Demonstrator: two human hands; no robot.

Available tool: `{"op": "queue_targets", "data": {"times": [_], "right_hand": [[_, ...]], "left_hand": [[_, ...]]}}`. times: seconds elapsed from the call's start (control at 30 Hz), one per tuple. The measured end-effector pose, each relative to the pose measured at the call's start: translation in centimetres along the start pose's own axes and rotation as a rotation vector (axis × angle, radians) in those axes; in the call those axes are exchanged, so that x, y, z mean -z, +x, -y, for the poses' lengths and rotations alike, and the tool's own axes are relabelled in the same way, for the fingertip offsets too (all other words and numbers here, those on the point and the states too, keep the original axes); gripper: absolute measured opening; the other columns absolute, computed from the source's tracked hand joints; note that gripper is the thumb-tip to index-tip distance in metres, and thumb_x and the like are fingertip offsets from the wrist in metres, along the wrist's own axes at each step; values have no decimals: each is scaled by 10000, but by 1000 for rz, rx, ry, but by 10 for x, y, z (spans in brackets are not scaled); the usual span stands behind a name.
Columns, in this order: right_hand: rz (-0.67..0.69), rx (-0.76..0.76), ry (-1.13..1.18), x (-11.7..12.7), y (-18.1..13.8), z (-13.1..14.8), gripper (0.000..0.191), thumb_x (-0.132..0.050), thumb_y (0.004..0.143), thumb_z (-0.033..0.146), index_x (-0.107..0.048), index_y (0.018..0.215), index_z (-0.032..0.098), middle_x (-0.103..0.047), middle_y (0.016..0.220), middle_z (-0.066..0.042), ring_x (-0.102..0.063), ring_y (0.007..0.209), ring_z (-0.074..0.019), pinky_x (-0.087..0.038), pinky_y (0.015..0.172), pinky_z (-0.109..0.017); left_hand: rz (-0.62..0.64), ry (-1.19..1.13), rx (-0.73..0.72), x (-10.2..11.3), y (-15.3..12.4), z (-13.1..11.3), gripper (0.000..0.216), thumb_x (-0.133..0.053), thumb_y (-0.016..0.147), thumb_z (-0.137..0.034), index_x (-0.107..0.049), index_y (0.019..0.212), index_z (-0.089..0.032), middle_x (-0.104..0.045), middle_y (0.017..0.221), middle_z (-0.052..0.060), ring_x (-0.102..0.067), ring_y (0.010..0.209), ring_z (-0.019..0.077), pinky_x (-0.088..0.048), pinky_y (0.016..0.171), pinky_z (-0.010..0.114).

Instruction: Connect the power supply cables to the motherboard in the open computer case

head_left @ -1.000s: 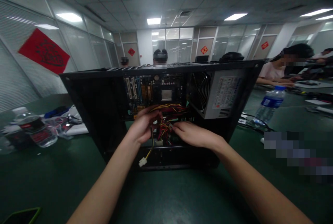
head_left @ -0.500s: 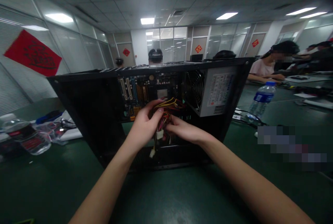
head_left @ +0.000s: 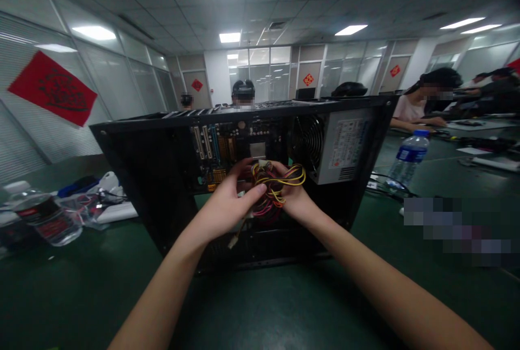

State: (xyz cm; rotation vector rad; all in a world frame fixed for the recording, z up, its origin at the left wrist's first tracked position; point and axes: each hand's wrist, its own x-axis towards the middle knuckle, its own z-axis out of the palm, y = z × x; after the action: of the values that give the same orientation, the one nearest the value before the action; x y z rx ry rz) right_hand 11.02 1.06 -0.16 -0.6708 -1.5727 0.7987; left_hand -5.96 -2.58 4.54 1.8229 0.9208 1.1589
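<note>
Both hands are wrapped round a bundle of power cables (head_left: 271, 190) with yellow, red and black wires, at the open side of a black computer case (head_left: 134, 176). My left hand (head_left: 229, 198) grips the bundle from the left, its thumb across the wires. My right hand (head_left: 298, 198) closes on the other side, with its fingers partly hidden behind the cables. A loose white connector (head_left: 233, 241) dangles below my left hand. Behind the hands sits the motherboard (head_left: 221, 147); the silver power supply (head_left: 343, 147) with its round fan fills the upper right of the case.
The case stands upright on a green table (head_left: 260, 306). To the left are a bottle with a dark label (head_left: 46, 217) and plastic bags (head_left: 87, 209). A blue-capped water bottle (head_left: 408, 157) and black cables (head_left: 388, 183) lie to the right. A person (head_left: 430, 101) sits beyond.
The cable bundle has been gathered up higher and spread between the hands, with a yellow loop now showing at the right. The right hand has turned and risen slightly.
</note>
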Motion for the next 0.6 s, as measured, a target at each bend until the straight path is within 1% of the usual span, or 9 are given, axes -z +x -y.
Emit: {"op": "queue_targets", "data": {"times": [0.07,0.13,0.27,0.33,0.5,0.6], "right_hand": [[0,16,-56,1,-4,9,534,-784,763,460,-582,1179,193,-675,1230,-142,-664,1109,-264,-504,1041,-436],[17,35,-96,2,-8,17,532,-742,806,518,-585,1209,208,-674,1235,-133,-652,1141,-270,-491,1065,-448],[90,52,-159,4,-16,29,640,-727,824,552,-546,1343,224,-651,1268,-139,-605,1219,-307,-441,1115,-511],[152,52,-156,5,-21,38,644,-701,847,561,-541,1368,219,-647,1267,-140,-602,1217,-309,-431,1123,-521],[344,28,-158,10,-30,63,529,-636,914,538,-597,1319,199,-685,1157,-109,-638,1139,-267,-477,1090,-458],[432,36,-159,16,-31,70,471,-619,935,516,-637,1260,177,-693,1120,-97,-636,1123,-252,-482,1084,-433]], "left_hand": [[-7,-69,8,-2,-3,-8,541,-730,846,-313,-566,1346,-185,-624,1394,123,-625,1233,280,-510,1061,368],[-1,-143,7,-4,-6,-15,509,-759,824,-286,-609,1299,-181,-643,1378,113,-612,1260,283,-499,1071,350],[-9,-215,-11,-11,-11,-23,545,-784,801,-257,-609,1310,-168,-661,1353,114,-607,1268,285,-482,1089,357],[-6,-221,-33,-13,-14,-25,569,-791,796,-261,-602,1325,-166,-661,1347,120,-621,1242,289,-498,1069,363],[-11,-204,-104,-16,-22,-28,610,-817,785,-277,-606,1354,-218,-652,1355,95,-633,1210,280,-520,1022,335],[38,-126,-141,-14,-26,-30,585,-793,820,-285,-599,1371,-250,-660,1344,79,-642,1195,263,-511,1030,326]]}}
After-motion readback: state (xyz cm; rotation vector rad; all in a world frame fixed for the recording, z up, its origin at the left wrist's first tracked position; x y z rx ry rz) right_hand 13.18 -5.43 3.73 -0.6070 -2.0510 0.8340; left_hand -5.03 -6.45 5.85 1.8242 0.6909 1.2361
